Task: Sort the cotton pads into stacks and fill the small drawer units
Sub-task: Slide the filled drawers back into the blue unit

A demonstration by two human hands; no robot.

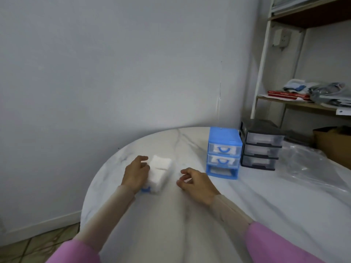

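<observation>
Left hand [135,172] wraps its curled fingers against the side of a clear drawer with a blue handle [146,189], packed with two stacks of white square cotton pads [159,170], near the round white marble table's [171,215] left edge. Right hand [195,182] hovers just beside, fingers loosely curled, holding nothing. Toward the far edge stands a blue three-tier plastic drawer unit [224,153], bottom slot open, a black one [261,147] beside it. Crumpled clear plastic [307,168] lies right; wooden shelves [303,105] behind.
</observation>
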